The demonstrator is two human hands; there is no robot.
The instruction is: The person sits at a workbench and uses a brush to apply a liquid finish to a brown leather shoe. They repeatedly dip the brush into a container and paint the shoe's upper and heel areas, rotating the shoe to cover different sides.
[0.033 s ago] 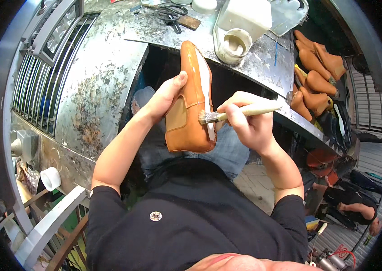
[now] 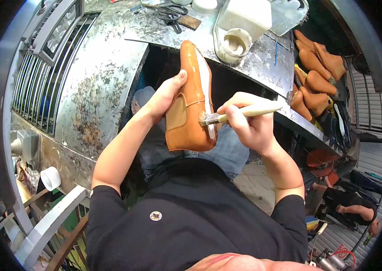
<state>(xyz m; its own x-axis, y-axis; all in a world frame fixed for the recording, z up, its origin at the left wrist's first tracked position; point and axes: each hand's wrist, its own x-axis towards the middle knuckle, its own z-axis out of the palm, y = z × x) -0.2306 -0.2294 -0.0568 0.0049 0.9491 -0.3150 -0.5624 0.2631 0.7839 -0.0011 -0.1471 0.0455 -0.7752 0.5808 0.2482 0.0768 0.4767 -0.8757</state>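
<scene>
A tan boot upper [image 2: 193,101] with a lighter side panel is held upright above my lap, its toe pointing away. My left hand [image 2: 166,95] grips it from the left, thumb on top and the other fingers hidden behind. In my right hand [image 2: 250,122] is a paintbrush [image 2: 261,108] with a pale handle and a metal collar. Its bristles touch the boot's lower side, beside a white strip [image 2: 207,86] that runs along the edge. The front of the boot looks glossy.
Ahead stands a metal workbench [image 2: 263,70] with a white plastic container [image 2: 237,43] holding whitish liquid, and black scissors [image 2: 170,14]. Several tan boots [image 2: 317,79] lie piled at the right. A metal grille [image 2: 51,77] is at the left, and another person [image 2: 351,203] is at the lower right.
The boot and the brush have barely shifted. The bristles still touch almost the same spot on the boot's side.
</scene>
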